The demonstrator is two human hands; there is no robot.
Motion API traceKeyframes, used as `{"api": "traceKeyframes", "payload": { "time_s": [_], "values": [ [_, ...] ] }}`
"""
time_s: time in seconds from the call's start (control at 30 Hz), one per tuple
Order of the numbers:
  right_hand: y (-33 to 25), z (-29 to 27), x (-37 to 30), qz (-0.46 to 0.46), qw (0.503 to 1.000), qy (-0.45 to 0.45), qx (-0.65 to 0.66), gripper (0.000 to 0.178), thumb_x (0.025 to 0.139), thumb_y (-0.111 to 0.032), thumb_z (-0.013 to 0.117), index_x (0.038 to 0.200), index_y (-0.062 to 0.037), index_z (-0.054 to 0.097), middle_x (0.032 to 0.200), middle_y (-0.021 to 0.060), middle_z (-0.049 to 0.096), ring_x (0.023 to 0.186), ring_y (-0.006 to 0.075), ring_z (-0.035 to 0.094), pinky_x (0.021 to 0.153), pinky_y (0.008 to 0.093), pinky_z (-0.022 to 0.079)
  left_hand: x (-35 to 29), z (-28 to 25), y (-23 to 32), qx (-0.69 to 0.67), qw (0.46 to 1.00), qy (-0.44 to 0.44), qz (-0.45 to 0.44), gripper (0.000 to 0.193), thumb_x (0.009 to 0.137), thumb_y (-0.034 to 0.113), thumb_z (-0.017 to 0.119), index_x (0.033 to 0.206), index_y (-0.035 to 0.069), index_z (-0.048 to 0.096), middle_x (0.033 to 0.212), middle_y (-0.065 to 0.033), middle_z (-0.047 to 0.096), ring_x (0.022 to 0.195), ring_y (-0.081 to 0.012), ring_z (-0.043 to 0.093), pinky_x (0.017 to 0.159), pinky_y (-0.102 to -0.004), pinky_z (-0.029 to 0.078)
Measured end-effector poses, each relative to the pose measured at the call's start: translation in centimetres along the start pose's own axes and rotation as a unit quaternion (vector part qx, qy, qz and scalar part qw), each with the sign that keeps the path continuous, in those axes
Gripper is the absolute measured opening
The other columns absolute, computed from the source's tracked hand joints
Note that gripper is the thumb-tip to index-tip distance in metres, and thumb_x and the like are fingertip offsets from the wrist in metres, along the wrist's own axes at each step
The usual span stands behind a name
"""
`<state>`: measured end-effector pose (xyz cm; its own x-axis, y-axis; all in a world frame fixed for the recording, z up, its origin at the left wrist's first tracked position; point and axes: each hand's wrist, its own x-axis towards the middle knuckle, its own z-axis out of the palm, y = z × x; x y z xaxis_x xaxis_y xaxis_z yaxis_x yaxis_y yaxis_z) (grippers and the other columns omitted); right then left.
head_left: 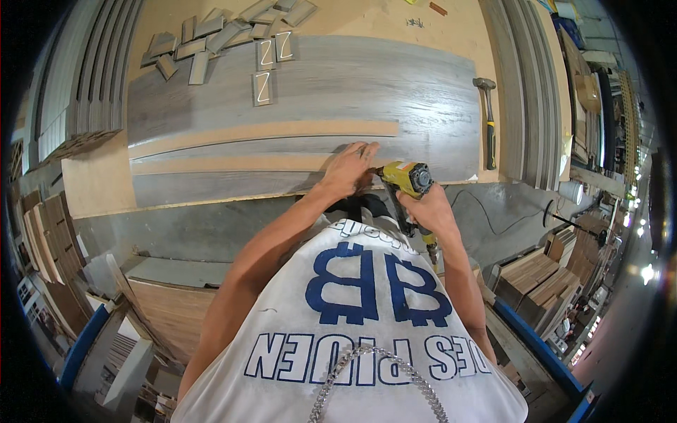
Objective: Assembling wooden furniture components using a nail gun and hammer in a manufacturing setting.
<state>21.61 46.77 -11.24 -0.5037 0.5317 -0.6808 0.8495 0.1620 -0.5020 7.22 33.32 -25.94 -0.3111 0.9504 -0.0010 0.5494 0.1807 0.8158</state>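
Note:
My right hand [429, 209] is wrapped round the handle of a yellow and black nail gun [407, 176], whose nose points left toward my other hand. My left hand [347, 169] grips the right end of a tan wooden strip [233, 164], its fingers closed around the end. That strip lies along the near edge of a grey wood-grain panel [395, 84]. Just beyond it, a second tan strip [268, 134] with a grey edge runs roughly parallel. The gun's nose is close to my left fingers; whether it touches the wood is hidden.
A hammer [488, 123] lies right of the panel. Small grey blocks [211, 29] are scattered at the far left, with several marked blocks [265, 53] beside them. Stacked boards [84, 77] stand left, and more boards [525, 77] right. A thin hose [497, 229] hangs below the table edge.

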Motion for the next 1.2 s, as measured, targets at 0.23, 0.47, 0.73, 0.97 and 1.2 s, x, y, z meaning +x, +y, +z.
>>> {"api": "traceKeyframes", "payload": {
  "time_s": [0.23,0.47,0.73,0.97,1.2],
  "values": [
    [-0.4,-0.1,-0.1,0.019,1.000,-0.003,-0.024,0.033,0.079,-0.024,0.071,0.087,0.0077,0.069,0.064,0.0173,0.066,0.056,0.0250,0.067,0.063,0.0384,0.054,0.1,-0.1,-0.1,-0.007,0.999,0.013,0.028,0.066,0.078,0.011,0.072,0.135,-0.001,0.041,0.119,-0.0252,0.056,0.113,-0.0416,0.055,0.096,-0.0442,0.047],
    [0.8,1.1,0.0,-0.022,0.998,0.038,-0.050,0.037,0.079,-0.027,0.072,0.094,0.0070,0.070,0.082,0.0278,0.069,0.083,0.0415,0.070,0.076,0.0425,0.054,0.1,0.5,-0.3,-0.001,1.000,0.001,0.004,0.066,0.078,0.011,0.071,0.136,0.003,0.040,0.118,-0.0248,0.057,0.114,-0.0419,0.055,0.096,-0.0448,0.047],
    [-0.7,0.3,1.1,0.025,0.999,0.000,-0.047,0.039,0.079,-0.029,0.071,0.095,0.0069,0.069,0.085,0.0299,0.068,0.089,0.0437,0.068,0.080,0.0459,0.053,0.0,0.4,-0.2,-0.017,0.999,0.038,0.021,0.069,0.075,0.009,0.073,0.135,0.002,0.040,0.116,-0.0223,0.061,0.114,-0.0417,0.054,0.096,-0.0451,0.046],
    [-0.9,0.8,1.4,-0.046,0.997,0.040,-0.051,0.039,0.080,-0.029,0.070,0.094,0.0071,0.069,0.085,0.0307,0.068,0.089,0.0458,0.066,0.080,0.0467,0.053,-0.5,1.1,-1.0,-0.019,0.997,0.062,0.036,0.069,0.073,0.009,0.075,0.133,0.002,0.042,0.117,-0.0173,0.061,0.113,-0.0401,0.053,0.095,-0.0438,0.047],
    [1.2,0.2,2.4,-0.024,0.999,0.028,-0.034,0.038,0.082,-0.028,0.070,0.097,0.0063,0.069,0.085,0.0283,0.069,0.090,0.0455,0.067,0.080,0.0456,0.053,-0.2,-0.8,0.7,-0.010,1.000,0.000,0.011,0.077,0.076,0.013,0.075,0.142,-0.001,0.038,0.119,-0.0239,0.058,0.116,-0.0434,0.052,0.100,-0.0443,0.044]
  ]
}}
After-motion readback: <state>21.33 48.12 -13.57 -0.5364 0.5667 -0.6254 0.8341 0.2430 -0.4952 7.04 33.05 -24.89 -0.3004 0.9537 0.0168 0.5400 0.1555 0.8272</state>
